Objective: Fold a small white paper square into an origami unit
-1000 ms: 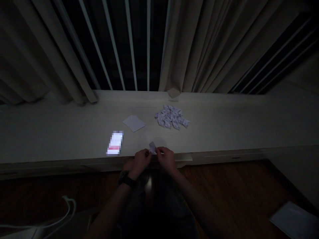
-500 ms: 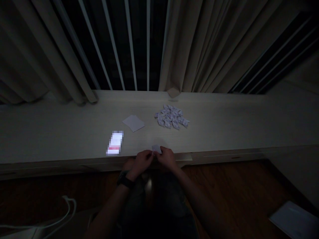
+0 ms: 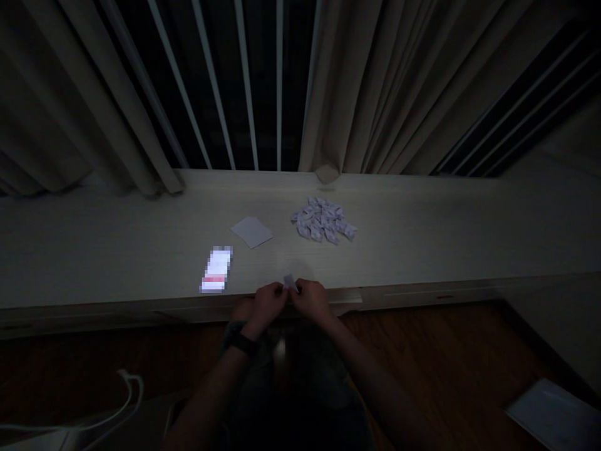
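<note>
A small piece of folded white paper (image 3: 290, 282) is pinched between both my hands at the front edge of the pale ledge. My left hand (image 3: 270, 307), with a dark watch on its wrist, grips the paper from the left. From the other side my right hand (image 3: 312, 302) holds it with closed fingers. Beyond my hands lies a heap of small folded paper pieces (image 3: 323, 220). A few flat paper sheets (image 3: 252, 232) rest to its left. The fingers hide part of the paper, and the light is dim.
A lit phone (image 3: 217, 269), its screen blurred, lies on the ledge (image 3: 422, 238) left of my hands. Curtains (image 3: 357, 88) and a barred window (image 3: 230, 81) stand behind. On the floor are a white cable (image 3: 134, 391) and a pale flat object (image 3: 556, 413).
The paper between my fingers has shifted slightly left and shows as a narrower shape. My right hand has turned and drawn a little closer to my left. Everything on the ledge stays put.
</note>
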The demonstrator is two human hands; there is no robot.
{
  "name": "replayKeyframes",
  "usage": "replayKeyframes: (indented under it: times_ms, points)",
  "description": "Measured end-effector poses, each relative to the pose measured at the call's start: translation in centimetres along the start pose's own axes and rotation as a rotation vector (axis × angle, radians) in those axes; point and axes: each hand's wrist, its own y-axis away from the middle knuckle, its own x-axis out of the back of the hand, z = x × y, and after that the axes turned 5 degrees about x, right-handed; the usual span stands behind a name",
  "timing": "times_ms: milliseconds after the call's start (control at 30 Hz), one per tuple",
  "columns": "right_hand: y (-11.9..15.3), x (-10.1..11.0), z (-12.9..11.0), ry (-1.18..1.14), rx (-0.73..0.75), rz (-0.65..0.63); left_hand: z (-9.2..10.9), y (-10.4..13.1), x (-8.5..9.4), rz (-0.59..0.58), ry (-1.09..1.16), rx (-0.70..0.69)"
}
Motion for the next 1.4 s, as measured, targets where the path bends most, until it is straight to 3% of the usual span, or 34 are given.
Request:
replayKeyframes:
  times_ms: [333, 567, 800, 1000, 1200, 1300, 1400]
  points:
    - [0.8, 0.3, -0.5, -0.008, 0.034, -0.012, 0.5, 0.3, 0.2, 0.01, -0.058, 0.054]
    - [2.2, 1.5, -1.4, 0.045, 0.151, -0.061, 0.5, 0.1, 0.5, 0.003, -0.07, 0.071]
    - [2.9, 1.8, -1.9, 0.162, 0.161, -0.091, -0.3, -0.3, 0.2, -0.015, 0.144, 0.096]
    - [2.6, 2.5, -2.1, 0.147, 0.143, -0.166, -0.3, -0.4, 0.0, -0.015, 0.189, 0.133]
    - [2.3, 1.5, -1.1, 0.017, 0.153, -0.032, 0.2, 0.1, 0.3, -0.046, 0.336, 0.116]
    - [1.8, 0.7, -0.2, -0.099, 0.172, 0.072, 0.1, 0.3, 0.7, -0.056, 0.524, 0.13]
    - [1.1, -0.1, 0.8, -0.256, 0.165, 0.148, -0.6, 0.1, 1.1, -0.109, 0.667, 0.055]
